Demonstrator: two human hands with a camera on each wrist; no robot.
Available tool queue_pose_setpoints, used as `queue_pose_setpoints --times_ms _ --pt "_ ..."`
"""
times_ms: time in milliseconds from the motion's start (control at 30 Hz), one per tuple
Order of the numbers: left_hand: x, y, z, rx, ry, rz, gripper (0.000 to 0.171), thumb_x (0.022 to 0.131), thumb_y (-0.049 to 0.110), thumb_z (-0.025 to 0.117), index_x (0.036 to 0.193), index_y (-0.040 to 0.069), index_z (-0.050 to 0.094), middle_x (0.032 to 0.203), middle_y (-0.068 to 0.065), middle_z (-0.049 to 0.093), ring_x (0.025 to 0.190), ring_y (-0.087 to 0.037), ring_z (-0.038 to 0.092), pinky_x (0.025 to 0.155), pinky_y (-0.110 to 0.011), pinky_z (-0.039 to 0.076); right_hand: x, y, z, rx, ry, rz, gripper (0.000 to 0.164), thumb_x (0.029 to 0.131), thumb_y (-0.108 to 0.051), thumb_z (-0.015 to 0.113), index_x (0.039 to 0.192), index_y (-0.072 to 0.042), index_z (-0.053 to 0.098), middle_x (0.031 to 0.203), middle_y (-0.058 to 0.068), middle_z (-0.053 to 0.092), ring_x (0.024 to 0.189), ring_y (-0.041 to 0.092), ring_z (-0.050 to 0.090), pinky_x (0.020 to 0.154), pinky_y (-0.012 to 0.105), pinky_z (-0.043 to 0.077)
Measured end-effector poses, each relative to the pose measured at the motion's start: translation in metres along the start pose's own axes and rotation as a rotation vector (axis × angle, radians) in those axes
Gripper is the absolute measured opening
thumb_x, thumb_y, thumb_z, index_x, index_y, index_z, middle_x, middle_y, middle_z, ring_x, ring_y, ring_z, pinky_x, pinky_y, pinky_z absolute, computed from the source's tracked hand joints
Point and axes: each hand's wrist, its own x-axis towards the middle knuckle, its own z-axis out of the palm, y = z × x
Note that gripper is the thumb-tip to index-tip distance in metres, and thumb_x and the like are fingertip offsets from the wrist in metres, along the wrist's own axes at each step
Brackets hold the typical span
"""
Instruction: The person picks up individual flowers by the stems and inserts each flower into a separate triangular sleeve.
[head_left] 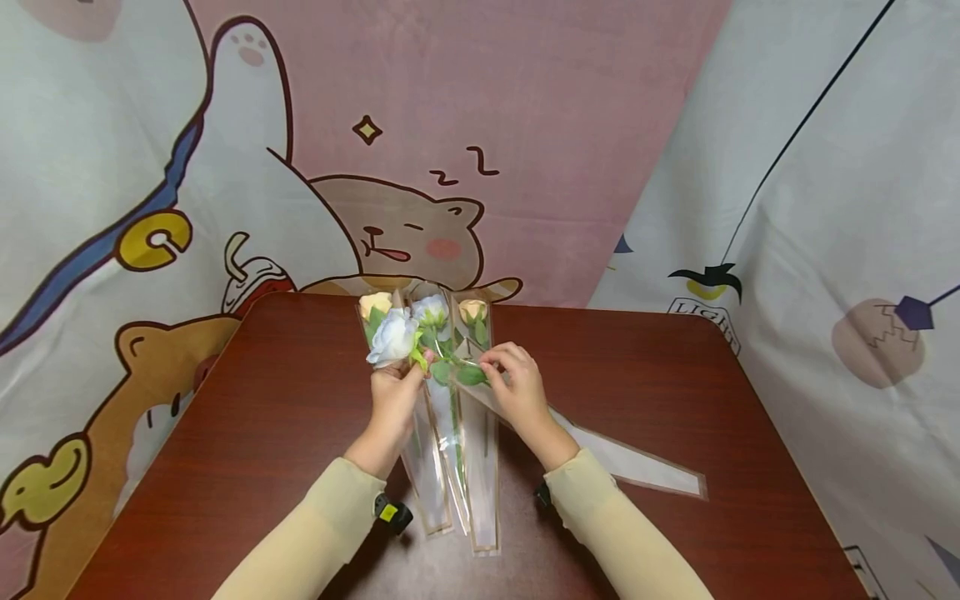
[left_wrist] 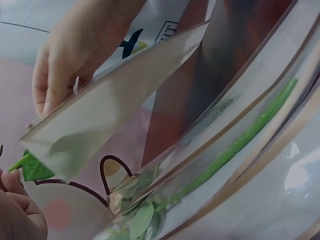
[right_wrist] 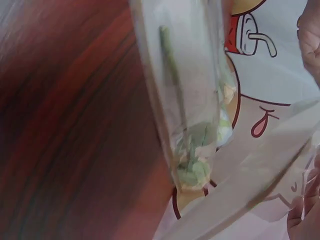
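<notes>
My left hand [head_left: 392,396] pinches a pale blue artificial rose [head_left: 393,337] by its stem, just below the bloom. The rose lies tilted, its leafy stem pointing right. My right hand [head_left: 519,387] pinches the rim of a long, tapered flower sleeve [head_left: 637,454], clear with a whitish back. In the left wrist view, a green leaf [left_wrist: 37,167] sits right at the sleeve's mouth, and a leaf's shadow shows through the film. The sleeve's narrow end slants down to the right over the table.
Three sleeved roses lie side by side under the hands: a yellow one [head_left: 377,303], a pale blue one [head_left: 430,310] and a peach one [head_left: 472,311]. They rest on a dark red-brown wooden table [head_left: 300,433]. A cartoon-printed cloth [head_left: 525,125] hangs behind its far edge.
</notes>
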Motion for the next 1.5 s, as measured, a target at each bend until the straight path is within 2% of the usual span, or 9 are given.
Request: queue_pose_setpoints --times_ms 100,200,400,600,833,933,1167,1333,1500 --pt "-0.01 0.031 0.013 0.025 0.046 -0.017 0.025 0.073 0.017 0.071 0.085 -0.003 0.063 0.067 -0.004 0.062 0.055 -0.01 0.053 0.051 -0.02 0.044 0.0 0.001 -0.002 -0.051 -0.008 -0.006 0.006 0.081 -0.019 0.063 0.084 -0.014 0.064 0.088 -0.006 0.057 0.08 0.01 0.05 0.07 0.029 0.038" --pt "-0.008 0.025 0.012 0.019 0.036 0.011 0.026 0.073 0.014 0.071 0.089 -0.003 0.062 0.072 -0.006 0.064 0.059 -0.012 0.056 0.052 -0.019 0.044 0.0 -0.001 -0.002 -0.052 -0.012 -0.005 0.005 0.08 -0.017 0.064 0.083 -0.015 0.064 0.087 -0.006 0.057 0.081 0.01 0.05 0.07 0.029 0.038" --pt "0.001 -0.025 0.002 0.004 -0.033 0.015 0.034 0.071 0.009 0.072 0.102 0.001 0.059 0.086 -0.008 0.064 0.074 -0.013 0.058 0.06 -0.022 0.047 0.003 -0.009 0.002 -0.059 -0.036 -0.021 0.006 0.079 -0.017 0.064 0.085 -0.015 0.064 0.088 -0.007 0.057 0.078 0.009 0.048 0.068 0.028 0.037" --pt "-0.012 -0.009 0.012 -0.045 -0.085 0.05 0.043 0.069 0.004 0.071 0.108 0.0 0.053 0.097 -0.014 0.061 0.087 -0.022 0.059 0.073 -0.029 0.049 0.006 -0.011 0.004 -0.054 -0.026 -0.059 0.007 0.078 -0.016 0.065 0.085 -0.014 0.065 0.088 -0.007 0.058 0.078 0.009 0.048 0.069 0.029 0.037" --pt "-0.027 0.025 0.023 0.165 0.047 -0.115 0.033 0.071 0.012 0.07 0.098 0.0 0.056 0.08 -0.003 0.058 0.067 -0.01 0.052 0.057 -0.023 0.044 0.003 -0.006 0.003 -0.046 -0.006 -0.049 0.008 0.076 -0.013 0.067 0.084 -0.014 0.065 0.086 -0.007 0.058 0.077 0.01 0.048 0.069 0.029 0.037" --pt "-0.031 0.037 0.028 0.165 0.07 -0.138 0.031 0.071 0.01 0.069 0.097 -0.002 0.055 0.077 0.0 0.056 0.063 -0.008 0.05 0.055 -0.022 0.042 0.002 -0.005 0.003 -0.043 -0.01 -0.041 0.008 0.077 -0.013 0.067 0.084 -0.014 0.065 0.087 -0.007 0.058 0.076 0.009 0.047 0.07 0.028 0.037" --pt "-0.027 0.034 0.024 0.114 0.045 -0.115 0.035 0.068 0.011 0.072 0.099 0.001 0.057 0.084 -0.002 0.058 0.073 -0.009 0.052 0.062 -0.019 0.044 0.003 -0.011 0.006 -0.025 -0.024 -0.055 0.007 0.078 -0.013 0.065 0.085 -0.014 0.065 0.087 -0.007 0.057 0.076 0.008 0.047 0.069 0.026 0.037" --pt "-0.029 0.041 0.027 0.251 0.038 -0.16 0.041 0.068 0.009 0.072 0.104 -0.002 0.056 0.1 -0.011 0.059 0.09 -0.016 0.054 0.081 -0.026 0.045 0.005 -0.013 0.006 -0.029 -0.008 -0.082 0.007 0.077 -0.013 0.066 0.084 -0.013 0.065 0.086 -0.006 0.058 0.076 0.01 0.048 0.069 0.028 0.037" --pt "-0.027 0.043 0.02 0.442 0.019 -0.086 0.044 0.066 0.01 0.075 0.104 -0.003 0.056 0.099 -0.014 0.06 0.09 -0.019 0.054 0.081 -0.031 0.046 0.005 -0.008 0.003 -0.044 0.027 -0.065 0.009 0.075 -0.011 0.067 0.083 -0.013 0.065 0.085 -0.005 0.058 0.076 0.011 0.048 0.069 0.03 0.037"
